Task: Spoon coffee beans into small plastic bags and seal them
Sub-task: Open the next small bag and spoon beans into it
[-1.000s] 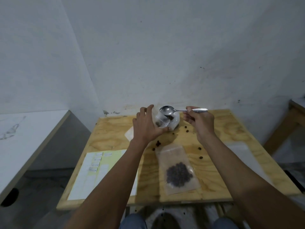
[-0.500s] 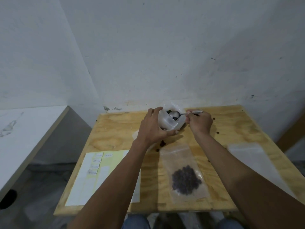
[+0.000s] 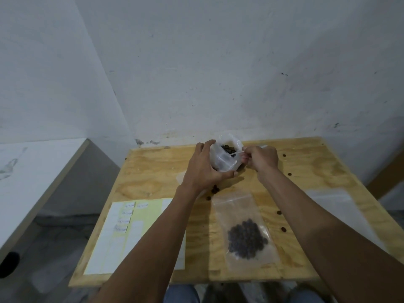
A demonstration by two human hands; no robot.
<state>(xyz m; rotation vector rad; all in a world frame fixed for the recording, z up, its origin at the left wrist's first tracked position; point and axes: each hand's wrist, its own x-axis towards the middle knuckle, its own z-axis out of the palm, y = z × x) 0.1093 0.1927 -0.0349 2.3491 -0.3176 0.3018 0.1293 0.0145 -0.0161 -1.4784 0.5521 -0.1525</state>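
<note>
Left hand [image 3: 203, 169] curled around open bag of beans [image 3: 225, 156] | right hand [image 3: 261, 158] pinching spoon handle [image 3: 239, 152], bowl dipped inside bag

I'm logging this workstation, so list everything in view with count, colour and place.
table: one, pale plywood, centre
filled bag: one, clear, dark beans inside, flat at table's front
held bag: one, whitish, beans inside, table's far edge
spoon: one, silver, dipping into held bag
loose beans: several, dark, scattered on table
label sheet: one, yellow-white, table's left front
clear sheet: one, right side
hands: left grips held bag; right pinches spoon
</note>
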